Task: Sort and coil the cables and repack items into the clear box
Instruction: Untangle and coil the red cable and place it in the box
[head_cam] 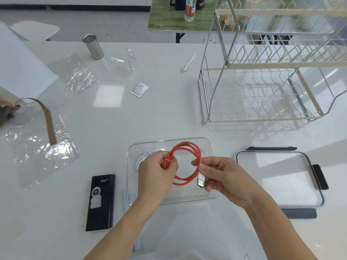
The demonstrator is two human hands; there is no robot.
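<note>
A red cable (189, 147) is wound into a loop above the clear box (210, 147) at the table's near middle. My left hand (156, 173) pinches the loop's left side. My right hand (223, 175) holds the cable near its white USB plug (201, 178), which points down. A white cable (142, 156) lies inside the box at its left, partly hidden by my left hand. The box's clear lid (281, 177) with dark clips lies flat to the right. A black power bank (101, 201) lies left of the box.
A wire dish rack (262, 91) stands at the right rear. Clear plastic bags (41, 151) and a brown strap (48, 124) lie at the left. A metal cup (93, 46), a small sachet (139, 90) and a light blue item (129, 201) by the box's left edge are also on the table.
</note>
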